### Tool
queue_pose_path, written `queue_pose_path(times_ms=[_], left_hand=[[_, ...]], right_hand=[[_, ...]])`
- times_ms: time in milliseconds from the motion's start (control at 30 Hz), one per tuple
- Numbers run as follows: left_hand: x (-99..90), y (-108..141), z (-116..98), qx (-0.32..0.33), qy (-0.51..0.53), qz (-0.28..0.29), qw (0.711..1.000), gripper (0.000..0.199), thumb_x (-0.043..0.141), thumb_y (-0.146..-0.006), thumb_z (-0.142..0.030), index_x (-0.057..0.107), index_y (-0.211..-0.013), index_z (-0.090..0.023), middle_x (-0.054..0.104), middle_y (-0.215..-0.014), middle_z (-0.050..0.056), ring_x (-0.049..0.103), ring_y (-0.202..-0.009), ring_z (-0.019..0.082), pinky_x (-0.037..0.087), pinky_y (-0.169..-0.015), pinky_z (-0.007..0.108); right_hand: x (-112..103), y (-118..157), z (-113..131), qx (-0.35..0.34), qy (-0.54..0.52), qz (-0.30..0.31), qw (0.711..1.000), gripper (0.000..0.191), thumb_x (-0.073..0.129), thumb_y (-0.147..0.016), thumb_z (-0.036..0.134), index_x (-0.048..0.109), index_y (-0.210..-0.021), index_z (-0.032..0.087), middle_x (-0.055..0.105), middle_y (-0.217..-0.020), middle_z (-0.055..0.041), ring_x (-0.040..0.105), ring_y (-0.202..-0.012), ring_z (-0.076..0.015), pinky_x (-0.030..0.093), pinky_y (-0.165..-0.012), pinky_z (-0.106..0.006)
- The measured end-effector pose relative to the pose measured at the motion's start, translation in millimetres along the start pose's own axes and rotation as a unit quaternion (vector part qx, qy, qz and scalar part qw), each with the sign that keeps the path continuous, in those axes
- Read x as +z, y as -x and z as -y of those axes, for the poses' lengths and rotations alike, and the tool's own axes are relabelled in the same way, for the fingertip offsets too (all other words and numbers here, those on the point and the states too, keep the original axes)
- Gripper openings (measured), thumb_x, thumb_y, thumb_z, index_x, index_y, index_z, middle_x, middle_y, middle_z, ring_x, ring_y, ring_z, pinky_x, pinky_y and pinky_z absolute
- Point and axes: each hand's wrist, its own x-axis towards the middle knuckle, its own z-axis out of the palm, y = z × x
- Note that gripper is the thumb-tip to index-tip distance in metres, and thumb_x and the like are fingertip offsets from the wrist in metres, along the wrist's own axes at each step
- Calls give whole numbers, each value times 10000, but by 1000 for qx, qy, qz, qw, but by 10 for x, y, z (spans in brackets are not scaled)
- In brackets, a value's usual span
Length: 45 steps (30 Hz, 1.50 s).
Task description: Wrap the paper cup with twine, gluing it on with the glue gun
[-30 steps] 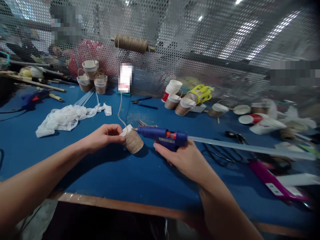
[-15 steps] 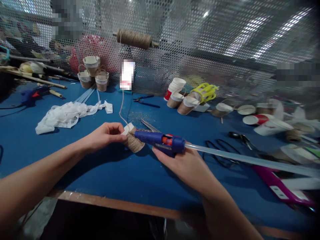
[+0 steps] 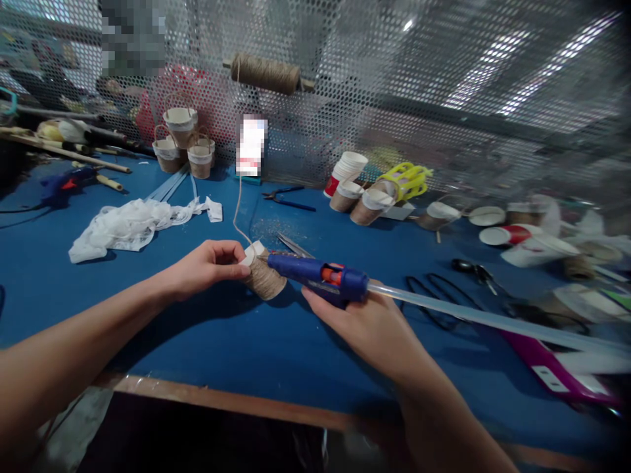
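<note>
Between thumb and fingers, my left hand (image 3: pixel 214 268) pinches the white rim of a small cup wrapped in twine (image 3: pixel 267 278), which lies tilted. My right hand (image 3: pixel 362 322) is wrapped round a blue glue gun (image 3: pixel 320 276); its nozzle is at the cup's wound side, close to the white rim. A long clear glue stick (image 3: pixel 434 299) sticks out of the gun's back. From the cup a strand of twine (image 3: pixel 238 205) runs up towards the twine spool (image 3: pixel 266 73) on the mesh. Scissors (image 3: pixel 292 244) lie just behind the cup, partly hidden.
White lace (image 3: pixel 133 226) and stacked twine-covered cups (image 3: pixel 180 125) are at the left, with another glue gun (image 3: pixel 69 186). Pliers (image 3: pixel 290 199) and a lit phone (image 3: pixel 251 146) stand or lie behind. Rightwards are more cups (image 3: pixel 372 205), black cord and a purple power strip (image 3: pixel 557 374).
The glue gun and my right hand have shifted very slightly to the right. My left hand keeps its hold on the cup; the twine strand has swung slightly left.
</note>
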Motion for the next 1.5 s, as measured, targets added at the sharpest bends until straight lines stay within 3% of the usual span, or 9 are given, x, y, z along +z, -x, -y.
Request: queue_pose_path(times_ms=[200,433,767,933,1167,1333,1500], left_hand=[[-8,-5,15,2,5,-2,1000,136,639,-644,-185,517,-622,-129,564,-615,-31,499,-590,89,349,-617,232],[-7,-1,16,-1,5,5,1000,140,633,-658,-186,512,-625,-124,567,-628,-25,509,-618,93,359,-648,236],[-27,-5,32,17,-24,15,999,149,622,-679,-215,509,-653,-122,543,-655,-20,491,-628,96,349,-639,237],[-80,-2,13,43,-94,32,994,149,609,-706,-241,523,-679,-122,532,-696,-19,476,-661,99,345,-637,229],[-127,-15,1,54,-133,54,988,119,584,-725,-233,532,-694,-130,551,-736,-11,495,-720,119,369,-722,269],[-131,-19,-1,50,-136,56,988,113,574,-732,-232,535,-706,-129,542,-740,-13,487,-724,116,360,-727,269],[-136,-20,2,51,-135,61,988,111,574,-735,-229,538,-714,-126,540,-744,-13,482,-721,113,358,-728,271]], right_hand=[[7,16,-39,-24,17,-4,1000,121,549,-763,266,618,-861,254,626,-678,-16,571,-635,-188,456,-575,-317],[19,-17,22,-14,33,-21,999,34,569,-753,264,588,-736,242,605,-644,-12,572,-614,-186,445,-577,-321],[-10,-41,127,16,43,-13,999,129,557,-765,276,539,-650,221,591,-616,-8,556,-569,-167,436,-563,-305],[-40,-23,46,-51,112,9,992,141,494,-797,251,620,-783,189,616,-655,-24,570,-616,-169,428,-575,-280],[-135,-94,-30,-142,227,27,963,311,356,-834,233,653,-772,167,574,-569,-42,519,-522,-160,399,-512,-278],[-115,-32,-90,-125,213,42,968,251,423,-807,267,651,-890,205,621,-680,-42,555,-615,-178,431,-585,-298],[-85,-63,-4,-65,165,22,984,231,418,-818,239,627,-744,174,589,-598,-32,538,-544,-154,423,-527,-269]])
